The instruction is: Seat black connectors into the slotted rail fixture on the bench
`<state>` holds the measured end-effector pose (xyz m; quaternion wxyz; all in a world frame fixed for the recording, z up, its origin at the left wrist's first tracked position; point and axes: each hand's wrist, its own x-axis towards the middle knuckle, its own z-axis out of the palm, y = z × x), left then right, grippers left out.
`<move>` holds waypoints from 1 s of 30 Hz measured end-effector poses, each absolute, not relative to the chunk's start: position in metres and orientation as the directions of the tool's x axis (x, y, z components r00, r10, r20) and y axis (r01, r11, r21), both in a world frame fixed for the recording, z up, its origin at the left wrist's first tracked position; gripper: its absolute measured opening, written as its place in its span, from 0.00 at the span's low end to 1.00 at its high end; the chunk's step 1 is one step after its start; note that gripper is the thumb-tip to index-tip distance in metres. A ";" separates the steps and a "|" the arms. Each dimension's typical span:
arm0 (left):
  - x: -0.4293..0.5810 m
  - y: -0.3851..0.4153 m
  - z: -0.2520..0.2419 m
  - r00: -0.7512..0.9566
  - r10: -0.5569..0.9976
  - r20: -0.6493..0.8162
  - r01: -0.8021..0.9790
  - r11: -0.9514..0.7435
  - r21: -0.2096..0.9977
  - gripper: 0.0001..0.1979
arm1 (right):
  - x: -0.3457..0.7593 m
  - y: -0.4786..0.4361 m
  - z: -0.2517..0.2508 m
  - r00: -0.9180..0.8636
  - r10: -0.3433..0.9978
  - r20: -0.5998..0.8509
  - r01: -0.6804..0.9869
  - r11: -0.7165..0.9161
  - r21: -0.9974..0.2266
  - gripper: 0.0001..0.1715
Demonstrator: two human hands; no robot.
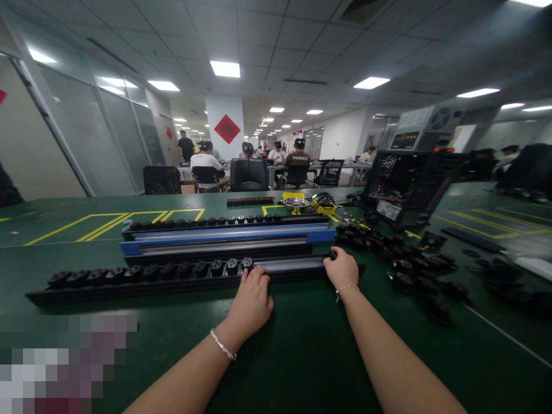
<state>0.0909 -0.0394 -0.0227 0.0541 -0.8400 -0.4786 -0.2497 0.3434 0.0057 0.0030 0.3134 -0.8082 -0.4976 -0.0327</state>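
Observation:
A long black rail point(150, 286) with a silvery channel lies crosswise on the green table. A row of small black round parts point(200, 268) sits in it from its left end to about the middle. My left hand point(252, 296) rests on the rail, fingertips beside the last part of the row, thumb apart from the fingers. Toward the rail's right end, my right hand point(342, 268) is closed on a small dark part, its top peeking out above the fingers. Most of that part is hidden by the hand.
Behind lie blue-edged rails point(233, 233), one bearing similar parts. Loose dark parts point(425, 270) are piled at right, near an opened computer case point(403, 184). A metal bowl point(295, 203) stands farther back. People sit at desks beyond.

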 end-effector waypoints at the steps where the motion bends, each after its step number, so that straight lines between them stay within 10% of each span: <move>1: 0.091 -0.039 -0.023 0.417 0.776 0.473 0.830 -0.537 0.149 0.16 | 0.344 0.005 0.003 0.505 0.782 0.366 0.823 -0.307 -0.478 0.25; 30: 0.091 -0.040 -0.022 0.416 0.777 0.473 0.828 -0.539 0.157 0.16 | 0.352 0.005 0.002 0.539 0.756 0.372 0.805 -0.331 -0.493 0.25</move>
